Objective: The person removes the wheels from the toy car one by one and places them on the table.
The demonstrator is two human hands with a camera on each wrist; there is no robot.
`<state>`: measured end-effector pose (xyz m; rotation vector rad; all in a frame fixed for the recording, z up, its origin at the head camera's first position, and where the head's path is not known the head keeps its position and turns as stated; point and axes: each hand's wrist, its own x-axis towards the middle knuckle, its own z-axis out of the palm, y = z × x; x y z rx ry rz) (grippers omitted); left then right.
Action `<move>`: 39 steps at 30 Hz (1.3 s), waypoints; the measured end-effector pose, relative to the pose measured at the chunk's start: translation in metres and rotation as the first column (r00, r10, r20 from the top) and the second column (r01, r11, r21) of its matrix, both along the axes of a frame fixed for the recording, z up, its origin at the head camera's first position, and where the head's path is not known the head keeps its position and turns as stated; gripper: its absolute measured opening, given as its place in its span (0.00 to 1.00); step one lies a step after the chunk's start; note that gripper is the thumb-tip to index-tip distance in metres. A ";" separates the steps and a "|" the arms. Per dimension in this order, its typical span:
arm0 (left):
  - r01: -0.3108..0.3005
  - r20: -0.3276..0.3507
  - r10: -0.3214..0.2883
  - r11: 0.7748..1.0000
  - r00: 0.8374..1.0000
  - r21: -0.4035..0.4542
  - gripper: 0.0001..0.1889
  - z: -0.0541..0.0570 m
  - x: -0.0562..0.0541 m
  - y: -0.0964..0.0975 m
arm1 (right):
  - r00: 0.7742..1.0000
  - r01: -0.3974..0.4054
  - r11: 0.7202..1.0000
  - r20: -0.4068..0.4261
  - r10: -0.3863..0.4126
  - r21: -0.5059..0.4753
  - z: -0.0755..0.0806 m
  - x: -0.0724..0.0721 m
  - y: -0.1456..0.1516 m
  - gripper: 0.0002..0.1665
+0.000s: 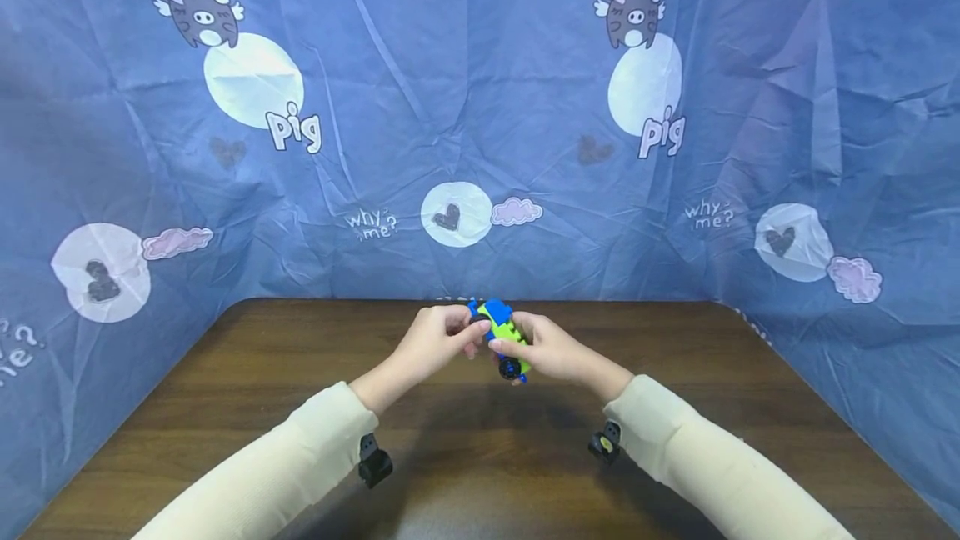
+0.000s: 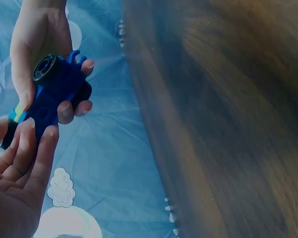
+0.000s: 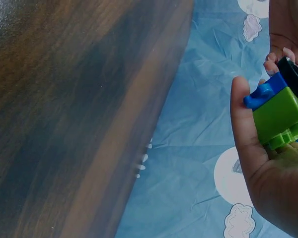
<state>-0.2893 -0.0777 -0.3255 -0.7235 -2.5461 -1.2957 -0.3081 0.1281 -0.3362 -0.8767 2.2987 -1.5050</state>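
A toy car (image 1: 507, 329) of blue and bright green blocks with black wheels is held up between both hands, over the far part of the table. My left hand (image 1: 429, 346) pinches its far end, thumb on top. At the side nearer me, my right hand (image 1: 557, 348) grips the green body between thumb and fingers. The left wrist view shows the car's blue underside (image 2: 57, 96) and a blue hook at one end; left fingertips (image 2: 49, 133) press near a wheel. From the right wrist, a green block (image 3: 278, 116) lies against the right palm.
A dark brown wooden table (image 1: 480, 465) spreads below the hands. Blue printed cloth (image 1: 465, 65) hangs behind it and along both sides. Small black cameras (image 1: 375, 462) are strapped at the cream sleeves' cuffs.
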 end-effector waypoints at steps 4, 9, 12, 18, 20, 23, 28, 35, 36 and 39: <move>0.053 0.042 -0.053 0.999 0.998 0.011 0.17 0.000 0.000 0.000 | 1.000 0.013 1.000 -0.002 -0.013 -0.009 -0.003 -0.001 0.000 0.21; 0.097 0.090 -0.100 0.994 0.991 0.040 0.19 0.001 0.000 0.001 | 1.000 0.017 1.000 -0.019 -0.018 -0.025 -0.004 0.000 0.000 0.20; 0.082 0.084 -0.084 0.996 0.993 0.027 0.19 0.000 0.001 0.002 | 0.999 0.023 0.999 -0.034 -0.024 -0.025 -0.003 0.000 0.000 0.20; -0.068 -0.020 0.067 0.997 0.998 -0.029 0.18 0.000 0.004 0.008 | 0.995 0.070 0.998 -0.075 -0.070 -0.001 -0.001 0.001 -0.001 0.19; -0.113 -0.041 0.111 0.993 0.993 -0.028 0.18 0.002 0.006 0.011 | 0.992 0.091 0.996 -0.085 -0.091 0.001 -0.002 0.001 -0.001 0.18; -0.150 -0.055 0.149 0.988 0.987 -0.022 0.18 0.006 0.007 0.013 | 0.988 0.118 0.993 -0.105 -0.117 0.007 -0.001 0.001 -0.002 0.18; -0.173 -0.050 0.172 0.985 0.984 -0.014 0.18 0.008 0.006 0.015 | 0.974 0.148 0.989 -0.180 -0.140 0.027 0.001 0.003 -0.002 0.17; -0.211 -0.055 0.212 0.977 0.976 0.014 0.17 0.004 0.007 0.018 | 0.955 0.185 0.982 -0.241 -0.173 0.029 -0.002 0.003 -0.003 0.13; -0.215 -0.073 0.216 0.976 0.974 0.016 0.18 0.003 0.007 0.020 | 0.948 0.199 0.979 -0.261 -0.182 0.038 -0.003 0.003 -0.003 0.13; -0.219 -0.140 0.220 0.976 0.965 0.020 0.19 0.002 0.005 0.023 | 0.943 0.208 0.977 -0.274 -0.187 0.052 -0.005 0.002 -0.004 0.14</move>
